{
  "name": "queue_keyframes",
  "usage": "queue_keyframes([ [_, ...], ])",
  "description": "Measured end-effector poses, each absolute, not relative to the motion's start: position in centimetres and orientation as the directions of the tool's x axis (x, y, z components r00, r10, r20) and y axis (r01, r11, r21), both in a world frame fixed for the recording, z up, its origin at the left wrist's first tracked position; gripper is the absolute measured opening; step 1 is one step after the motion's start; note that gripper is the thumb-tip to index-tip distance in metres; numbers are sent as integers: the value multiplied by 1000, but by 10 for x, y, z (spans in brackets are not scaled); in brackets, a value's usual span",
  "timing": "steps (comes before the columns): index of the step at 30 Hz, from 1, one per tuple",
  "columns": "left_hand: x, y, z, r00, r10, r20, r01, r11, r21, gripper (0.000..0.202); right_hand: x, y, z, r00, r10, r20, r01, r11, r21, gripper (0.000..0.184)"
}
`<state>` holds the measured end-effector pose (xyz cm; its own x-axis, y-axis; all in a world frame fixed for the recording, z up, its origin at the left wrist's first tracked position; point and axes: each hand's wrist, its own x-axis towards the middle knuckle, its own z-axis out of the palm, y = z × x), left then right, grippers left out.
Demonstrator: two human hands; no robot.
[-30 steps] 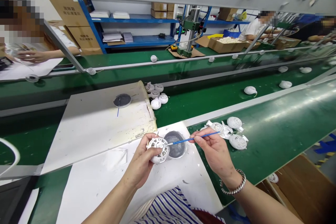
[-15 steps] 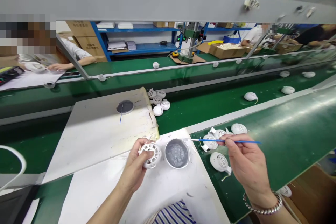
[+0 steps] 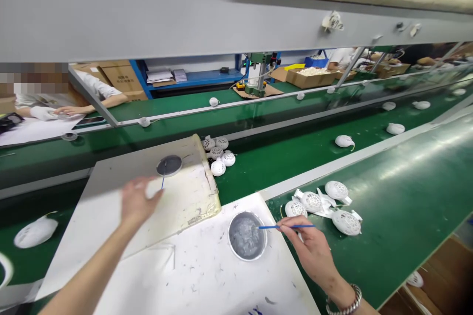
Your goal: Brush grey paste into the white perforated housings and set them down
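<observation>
My right hand [image 3: 308, 248] pinches a thin blue-handled paintbrush [image 3: 273, 227], its tip down in a round cup [image 3: 229, 246] of grey paste [image 3: 246, 237]. My left hand [image 3: 138, 202] is smeared by motion over the pale board [image 3: 111, 172]. Whether anything is in its fingers cannot be made out. Close to it are a shallow round dish of dark grey stuff [image 3: 169, 165] and a thin blue stick [image 3: 162, 183]. A white shell [image 3: 36, 232] lies on the green belt at far left. Several white openwork shells [image 3: 337, 190] are grouped beyond my right hand.
Under the cup lies a white sheet [image 3: 199, 275]. More white shells [image 3: 218, 167] crowd the board's right edge, and others [image 3: 344, 141] are spaced along the green belt [image 3: 273, 157]. A grey beam [image 3: 166, 24] crosses above. Across the line, a person's hands [image 3: 72, 110] are at work.
My left hand has swung left and away from me; the white shell it held no longer shows in it. A white shell has come into view at far left. The brush tip has dropped into the paste.
</observation>
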<state>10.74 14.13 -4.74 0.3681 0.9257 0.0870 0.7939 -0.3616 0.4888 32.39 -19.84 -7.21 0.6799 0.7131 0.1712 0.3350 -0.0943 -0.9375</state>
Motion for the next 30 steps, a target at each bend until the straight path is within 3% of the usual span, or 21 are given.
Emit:
queue_keyframes([
  [3, 195, 123, -69, 588, 808, 29, 733, -548, 403, 33, 323, -191, -69, 631, 753, 187, 430, -139, -892, 6],
  [10, 306, 120, -96, 545, 823, -158, 825, -494, 272, 36, 325, -188, -70, 594, 767, 242, 525, -142, -839, 5],
  [14, 312, 109, -104, 660, 727, -188, 740, -587, 328, 44, 328, -185, -79, 584, 768, 261, 557, -146, -817, 5],
  [19, 307, 103, -112, 675, 703, -224, 703, -521, 485, 37, 321, -170, -85, 473, 833, 287, 638, -98, -764, 7],
  [22, 298, 101, -108, 708, 666, -236, 615, -417, 669, 34, 315, -162, -82, 430, 857, 285, 685, -104, -721, 7],
  [26, 268, 88, -84, 695, 667, -270, 444, -102, 890, 57, 312, -157, -77, 428, 872, 238, 678, -136, -722, 8],
  [30, 223, 66, -53, 706, 581, -405, 261, 318, 911, 48, 313, -157, -78, 504, 855, 118, 578, -232, -783, 9],
])
